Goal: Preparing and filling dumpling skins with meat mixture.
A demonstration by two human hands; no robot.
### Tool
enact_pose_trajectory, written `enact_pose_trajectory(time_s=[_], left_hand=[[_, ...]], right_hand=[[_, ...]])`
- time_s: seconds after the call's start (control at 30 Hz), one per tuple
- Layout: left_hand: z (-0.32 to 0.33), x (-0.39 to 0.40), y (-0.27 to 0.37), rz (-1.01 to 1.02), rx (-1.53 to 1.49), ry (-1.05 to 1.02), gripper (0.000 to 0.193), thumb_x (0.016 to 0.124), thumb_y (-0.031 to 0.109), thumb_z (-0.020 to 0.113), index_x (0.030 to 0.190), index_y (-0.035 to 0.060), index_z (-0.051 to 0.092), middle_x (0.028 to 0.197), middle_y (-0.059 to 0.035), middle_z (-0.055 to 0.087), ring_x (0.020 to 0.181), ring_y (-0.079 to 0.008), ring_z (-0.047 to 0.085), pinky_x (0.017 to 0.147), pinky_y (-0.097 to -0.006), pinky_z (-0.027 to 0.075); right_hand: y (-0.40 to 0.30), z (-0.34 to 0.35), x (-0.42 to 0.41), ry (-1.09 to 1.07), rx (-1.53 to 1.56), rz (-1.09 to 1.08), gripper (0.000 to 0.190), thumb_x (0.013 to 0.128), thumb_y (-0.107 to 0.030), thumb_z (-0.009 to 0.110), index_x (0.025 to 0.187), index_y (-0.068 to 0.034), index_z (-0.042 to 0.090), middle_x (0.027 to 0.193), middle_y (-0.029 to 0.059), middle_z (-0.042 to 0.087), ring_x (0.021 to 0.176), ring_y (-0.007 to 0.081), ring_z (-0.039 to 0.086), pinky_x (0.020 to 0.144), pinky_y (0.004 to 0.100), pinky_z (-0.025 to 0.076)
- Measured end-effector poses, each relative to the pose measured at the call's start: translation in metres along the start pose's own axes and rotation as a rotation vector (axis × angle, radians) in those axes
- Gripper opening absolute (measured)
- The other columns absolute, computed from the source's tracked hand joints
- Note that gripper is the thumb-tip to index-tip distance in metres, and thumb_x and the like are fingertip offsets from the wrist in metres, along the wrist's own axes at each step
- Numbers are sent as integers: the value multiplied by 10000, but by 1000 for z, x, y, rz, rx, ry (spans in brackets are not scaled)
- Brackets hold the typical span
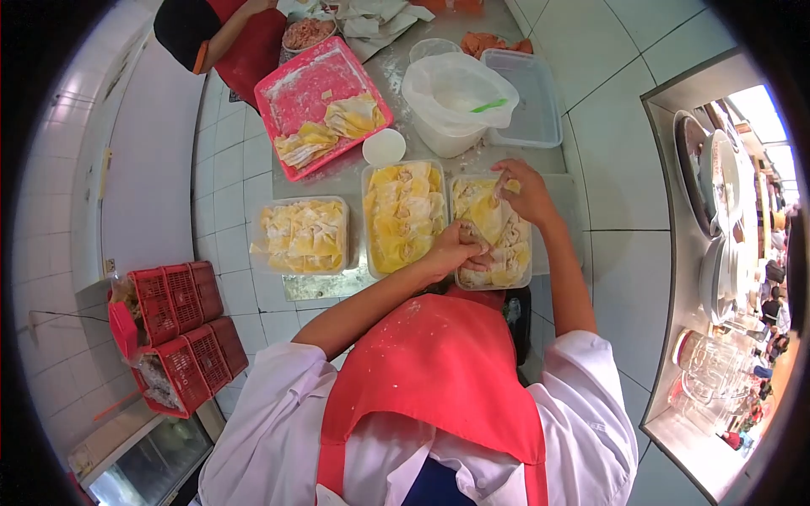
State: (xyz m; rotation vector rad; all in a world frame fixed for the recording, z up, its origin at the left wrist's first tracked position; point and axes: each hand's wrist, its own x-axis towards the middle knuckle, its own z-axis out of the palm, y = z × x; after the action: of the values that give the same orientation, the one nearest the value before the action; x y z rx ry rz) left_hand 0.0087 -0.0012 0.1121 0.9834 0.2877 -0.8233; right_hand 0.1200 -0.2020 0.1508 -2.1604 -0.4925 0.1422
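Both my hands are over the right-hand plastic container (529,265), which is filled with floured, filled yellow dumplings (506,269). A yellow dough wrapper (486,214) lies between them on top of the filling. My right hand (526,193) pinches its upper edge with the fingertips. My left hand (465,245) is at its lower end with curled fingers; whether it grips the dough is hidden. Beside it on the left stands a second container (365,209) full of dumplings in overlapping rows. Farther left, a third container (347,234) is heaped with floured dumplings.
A floured pink tray (297,95) holds stacked wrappers (354,116). Near it are a white round cup (384,147), a plastic-lined tub (446,129) with a green utensil (489,105), and a translucent container (528,95). A co-worker (253,50) stands beside a bowl of minced meat (308,33). Red crates (183,303) stand left.
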Motion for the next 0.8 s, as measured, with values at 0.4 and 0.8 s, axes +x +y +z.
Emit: enact_pose_trajectory(time_s=[0.4, 0.8], left_hand=[[-67, -44, 43, 160, 116, 54, 309, 936, 21, 646, 1188, 41, 468, 874, -116, 689, 661, -228, 711, 582, -329, 599], [-360, -18, 239, 593, 1559, 941, 179, 845, 136, 632, 984, 43, 699, 920, -194, 712, 863, -389, 687, 759, -452, 536]], right_hand=[[19, 33, 4, 132, -351, -210, 399, 757, 60, 658, 1129, -84, 660, 997, 116, 701, 1084, 364, 610, 984, 493, 454], [-97, 161, 107, -41, -360, -249, 383, 919, -295, 669, 1208, -44, 684, 1548, 262, 333, 1460, 471, 248, 1178, 551, 272]])
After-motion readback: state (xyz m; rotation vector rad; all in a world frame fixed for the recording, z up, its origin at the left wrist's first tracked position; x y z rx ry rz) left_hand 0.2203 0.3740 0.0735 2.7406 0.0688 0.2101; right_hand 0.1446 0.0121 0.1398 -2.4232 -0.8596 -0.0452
